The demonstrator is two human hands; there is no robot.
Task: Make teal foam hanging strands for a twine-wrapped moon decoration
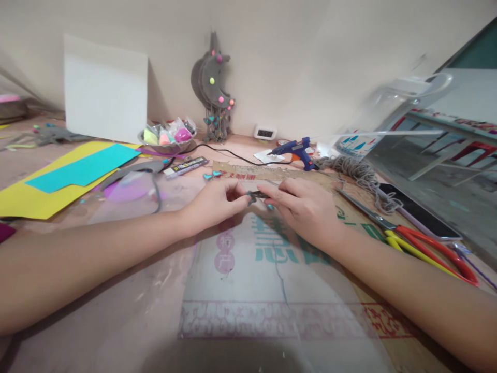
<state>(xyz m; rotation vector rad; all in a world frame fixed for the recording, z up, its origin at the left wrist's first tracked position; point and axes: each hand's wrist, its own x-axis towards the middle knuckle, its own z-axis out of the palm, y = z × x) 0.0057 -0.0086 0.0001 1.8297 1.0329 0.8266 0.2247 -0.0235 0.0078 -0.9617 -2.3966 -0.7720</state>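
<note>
My left hand [217, 204] is closed, thumb and forefinger pinching a small grey piece [251, 199]. Close against it is my right hand [306, 210], fingers bent around a thin dark tool [261, 195] whose tip meets the grey piece; its exact kind is too small to make out. Both hands are just above a clear plastic sheet [163, 290] laid over a printed cardboard sheet [240, 280]. A thin grey strand [280, 274] runs down below the hands. Small turquoise pieces [212, 175] lie beyond my left hand.
At right are scissors [396, 228], a phone [427, 215], grey yarn [357, 173] and a clear jug [388, 111]. A blue glue gun [297, 152], white clock [265, 132], grey moon ornament [205, 80] and clay bowl [169, 146] stand behind. Coloured sheets [83, 168] lie left.
</note>
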